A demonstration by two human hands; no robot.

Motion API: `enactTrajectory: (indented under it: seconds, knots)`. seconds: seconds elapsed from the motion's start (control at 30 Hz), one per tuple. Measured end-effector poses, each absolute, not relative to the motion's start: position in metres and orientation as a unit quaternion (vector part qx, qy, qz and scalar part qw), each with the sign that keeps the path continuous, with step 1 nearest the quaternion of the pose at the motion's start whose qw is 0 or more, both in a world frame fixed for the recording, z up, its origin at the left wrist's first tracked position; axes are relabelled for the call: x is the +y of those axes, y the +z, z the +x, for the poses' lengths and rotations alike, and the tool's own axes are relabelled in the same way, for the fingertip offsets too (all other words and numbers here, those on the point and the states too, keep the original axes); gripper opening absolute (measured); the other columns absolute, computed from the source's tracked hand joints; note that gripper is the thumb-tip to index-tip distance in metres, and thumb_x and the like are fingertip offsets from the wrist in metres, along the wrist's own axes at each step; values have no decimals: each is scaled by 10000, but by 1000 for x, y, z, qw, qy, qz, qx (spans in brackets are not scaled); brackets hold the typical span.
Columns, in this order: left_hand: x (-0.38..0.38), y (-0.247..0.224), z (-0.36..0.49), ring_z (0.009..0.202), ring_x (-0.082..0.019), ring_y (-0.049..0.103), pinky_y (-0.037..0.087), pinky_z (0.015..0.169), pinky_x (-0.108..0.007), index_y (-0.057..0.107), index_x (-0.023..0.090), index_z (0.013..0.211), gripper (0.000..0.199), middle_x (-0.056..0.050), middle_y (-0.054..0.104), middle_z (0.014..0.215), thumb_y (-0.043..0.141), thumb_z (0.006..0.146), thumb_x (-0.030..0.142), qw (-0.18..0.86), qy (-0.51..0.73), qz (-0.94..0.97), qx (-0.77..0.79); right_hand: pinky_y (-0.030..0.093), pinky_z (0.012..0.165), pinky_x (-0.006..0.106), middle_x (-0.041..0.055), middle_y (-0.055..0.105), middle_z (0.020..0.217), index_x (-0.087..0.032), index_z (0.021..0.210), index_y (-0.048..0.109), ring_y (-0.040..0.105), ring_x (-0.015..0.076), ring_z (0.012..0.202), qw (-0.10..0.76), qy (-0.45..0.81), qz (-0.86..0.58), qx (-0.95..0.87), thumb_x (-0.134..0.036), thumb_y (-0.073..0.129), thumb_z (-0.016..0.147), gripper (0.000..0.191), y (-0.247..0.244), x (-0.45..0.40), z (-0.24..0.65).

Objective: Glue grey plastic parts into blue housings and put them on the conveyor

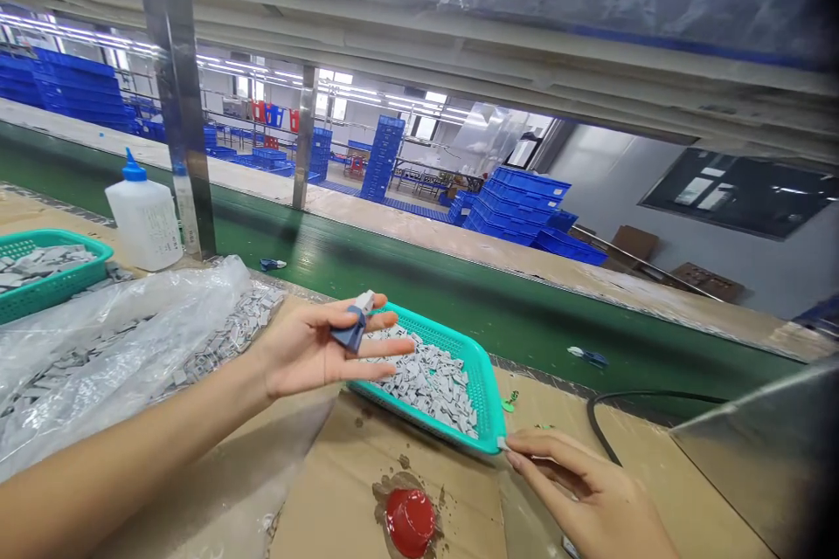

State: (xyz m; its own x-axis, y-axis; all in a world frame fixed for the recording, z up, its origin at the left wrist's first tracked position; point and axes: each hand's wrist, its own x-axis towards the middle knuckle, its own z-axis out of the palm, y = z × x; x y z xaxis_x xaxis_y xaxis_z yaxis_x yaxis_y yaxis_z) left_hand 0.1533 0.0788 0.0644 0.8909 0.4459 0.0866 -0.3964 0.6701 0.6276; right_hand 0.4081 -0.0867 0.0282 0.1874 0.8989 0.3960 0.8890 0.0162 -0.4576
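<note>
Left hand [305, 354] is spread, with a blue-and-white plastic part [355, 325] wedged between the fingers, half hidden. Right under it is a teal mesh tray [481, 384] of gray pieces [426, 380]. Right hand [580, 489] pinches something tiny [502, 443] at the tray corner, can't really make it out.

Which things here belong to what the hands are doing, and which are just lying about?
In use: left hand holding a blue-and-white plastic part; right hand pinching a grey piece; teal tray of grey pieces.

Lying about: white squeeze bottle, red cap, blue crates.
</note>
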Motion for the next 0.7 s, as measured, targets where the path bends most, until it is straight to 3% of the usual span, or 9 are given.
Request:
enactTrajectory:
  seconds: [0.07, 0.13, 0.3, 0.43, 0.57, 0.7]
  knots:
    - [68, 68, 153, 1069, -328, 500, 418, 857, -469, 556, 131, 993, 272, -94, 596, 1061, 401, 779, 69, 933, 180, 307, -45, 570, 670, 275, 72, 679, 792, -202, 739, 682, 645, 208, 750, 325, 6, -696, -640, -341, 569, 732, 179, 28, -89, 406]
    - [59, 72, 154, 1125, -358, 435, 346, 915, -500, 553, 126, 1011, 294, -101, 572, 1127, 391, 776, 52, 935, 155, 306, -89, 569, 675, 276, 84, 673, 816, -194, 736, 680, 638, 214, 791, 338, 4, -694, -636, -332, 555, 739, 186, 26, -91, 403]
    - [47, 73, 156, 1120, -348, 443, 285, 953, -462, 548, 134, 1006, 278, -108, 572, 1142, 394, 783, 71, 939, 132, 302, -102, 571, 662, 277, 109, 635, 898, -182, 732, 682, 631, 212, 800, 359, 9, -701, -616, -318, 531, 740, 203, 22, -91, 400]
    - [48, 67, 161, 1083, -291, 501, 260, 971, -407, 529, 121, 969, 230, -170, 602, 1077, 384, 795, 79, 938, 142, 312, -58, 569, 671, 289, 94, 650, 831, -188, 733, 678, 635, 212, 772, 357, 21, -705, -612, -337, 553, 723, 195, 19, -90, 406]
    - [50, 65, 165, 1063, -267, 523, 269, 973, -403, 512, 117, 950, 209, -169, 609, 1064, 381, 794, 70, 936, 161, 311, -36, 572, 661, 304, 93, 666, 798, -184, 680, 676, 645, 228, 740, 379, 28, -709, -594, -407, 603, 664, 236, 17, -86, 412]
    - [51, 64, 165, 1050, -251, 536, 303, 964, -388, 503, 112, 930, 177, -161, 617, 1047, 393, 797, 72, 926, 177, 332, -13, 575, 657, 297, 89, 674, 815, -174, 764, 675, 655, 222, 693, 417, 76, -718, -552, -392, 645, 635, 256, 26, -88, 399]
